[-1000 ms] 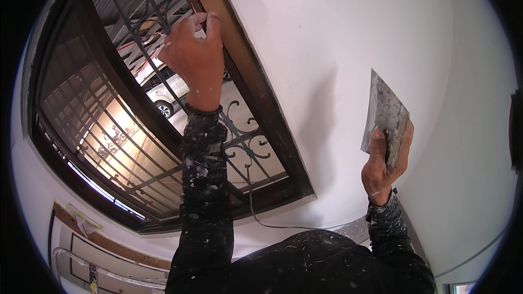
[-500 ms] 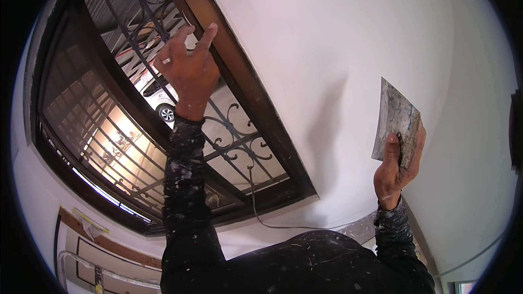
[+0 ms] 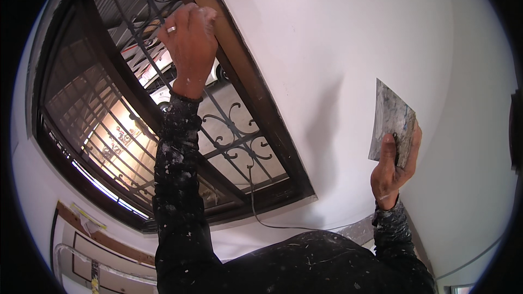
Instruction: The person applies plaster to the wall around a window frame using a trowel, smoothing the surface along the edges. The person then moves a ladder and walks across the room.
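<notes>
My left hand (image 3: 189, 43) is raised at the brown window frame (image 3: 231, 51), near its upper part. Its fingers are curled and pressed together, and whatever they may hold is hidden. A ring shows on one finger. In my right hand (image 3: 391, 177) is a wide putty knife (image 3: 393, 122), gripped with the thumb across it. The blade is smeared grey-white, points upward and stands in front of the white wall (image 3: 305, 27). Pale specks cover both dark sleeves.
A scrolled iron grille (image 3: 231, 140) fills the window opening, with a parked car partly visible outside. A dark cable (image 3: 254, 201) leaves the window's lower corner and runs right along the wall. At the lower left stands a paint-spattered metal frame (image 3: 106, 268).
My left hand has moved slightly upward along the frame, and its spread thumb and forefinger have closed together. My right hand and the putty knife have shifted slightly left.
</notes>
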Available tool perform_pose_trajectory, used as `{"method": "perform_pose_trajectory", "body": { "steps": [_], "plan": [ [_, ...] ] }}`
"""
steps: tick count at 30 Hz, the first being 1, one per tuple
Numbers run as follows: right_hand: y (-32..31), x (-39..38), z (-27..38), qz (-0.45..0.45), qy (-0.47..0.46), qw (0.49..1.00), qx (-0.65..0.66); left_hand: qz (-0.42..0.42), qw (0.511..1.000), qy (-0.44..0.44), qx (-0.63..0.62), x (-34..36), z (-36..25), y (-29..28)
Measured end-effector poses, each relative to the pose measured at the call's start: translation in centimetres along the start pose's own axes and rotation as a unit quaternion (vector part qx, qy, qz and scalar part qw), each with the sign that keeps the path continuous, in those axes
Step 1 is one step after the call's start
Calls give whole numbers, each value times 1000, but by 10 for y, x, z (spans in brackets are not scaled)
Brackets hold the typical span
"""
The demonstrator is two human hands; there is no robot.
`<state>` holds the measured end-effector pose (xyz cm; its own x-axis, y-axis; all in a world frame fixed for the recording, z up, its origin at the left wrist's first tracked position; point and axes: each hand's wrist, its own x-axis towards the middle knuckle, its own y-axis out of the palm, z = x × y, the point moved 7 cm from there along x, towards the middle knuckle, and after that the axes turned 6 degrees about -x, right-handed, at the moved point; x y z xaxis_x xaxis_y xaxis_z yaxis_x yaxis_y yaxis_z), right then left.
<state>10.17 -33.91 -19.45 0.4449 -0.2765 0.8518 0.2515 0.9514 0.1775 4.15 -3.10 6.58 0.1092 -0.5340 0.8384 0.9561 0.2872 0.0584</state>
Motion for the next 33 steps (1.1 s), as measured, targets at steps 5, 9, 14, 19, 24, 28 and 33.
{"method": "perform_pose_trajectory", "body": {
  "steps": [5,9,14,19,24,28,33],
  "plan": [
    [1,-4,0,8,-10,1000,-11,-20,999,-6,27,5,17,-6],
    [5,-6,2,6,2,1000,3,-24,966,-75,-245,14,11,-24],
    [11,-8,11,18,-1,1000,6,231,632,-248,-697,-46,-42,-21],
    [20,-11,23,39,-18,998,39,574,379,-269,-674,-245,-115,-39],
    [41,-18,40,72,-42,993,84,739,150,-231,-615,-578,-240,-133],
    [63,-24,54,98,-36,990,99,677,363,-211,-605,-743,-292,-216],
    [84,-22,77,89,-72,983,144,696,455,-208,-515,-774,-338,-266]
  ]
}}
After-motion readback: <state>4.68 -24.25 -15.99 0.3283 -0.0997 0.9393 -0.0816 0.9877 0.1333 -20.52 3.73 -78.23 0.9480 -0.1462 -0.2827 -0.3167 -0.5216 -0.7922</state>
